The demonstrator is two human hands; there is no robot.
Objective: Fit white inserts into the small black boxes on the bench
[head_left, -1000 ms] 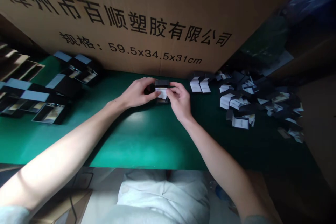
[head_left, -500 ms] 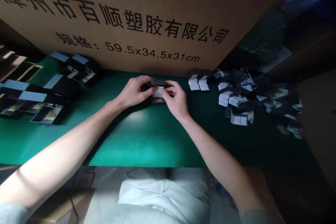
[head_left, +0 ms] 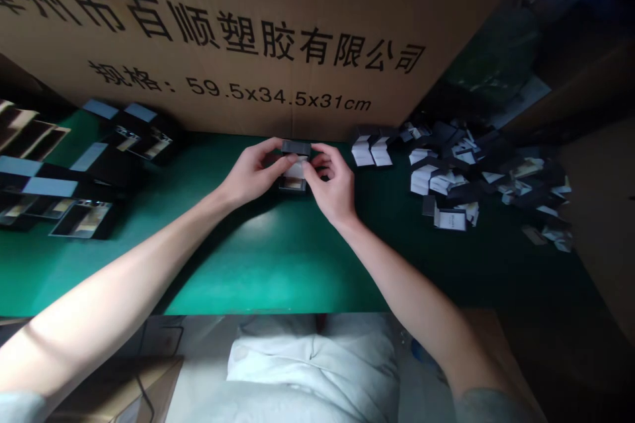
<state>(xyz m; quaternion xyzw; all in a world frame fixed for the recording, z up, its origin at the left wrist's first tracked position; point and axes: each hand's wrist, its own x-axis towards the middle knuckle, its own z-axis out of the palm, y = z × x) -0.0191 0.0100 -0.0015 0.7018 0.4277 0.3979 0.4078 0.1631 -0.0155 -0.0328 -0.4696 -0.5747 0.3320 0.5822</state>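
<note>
A small black box [head_left: 296,147] stands on the green table between my hands, with a pale opening low on its near side. My left hand [head_left: 253,173] grips its left side, thumb laid across the front. On the other side, my right hand [head_left: 336,184] closes round the box's right edge. Both thumbs meet at a white flap or insert [head_left: 296,170] on the box's front. The fingers partly hide the box, so how the white piece sits in it is unclear.
Black boxes [head_left: 106,168] with pale blue tops stand at the left. Two black-and-white pieces [head_left: 372,151] lie right of my hands, beside a loose heap of similar pieces [head_left: 446,175]. A large printed cardboard carton [head_left: 238,106] walls off the back of the green table [head_left: 238,277].
The view has shifted slightly. My hands still hold the small box in nearly the same place, and my thumbs have moved a little on the white piece.
</note>
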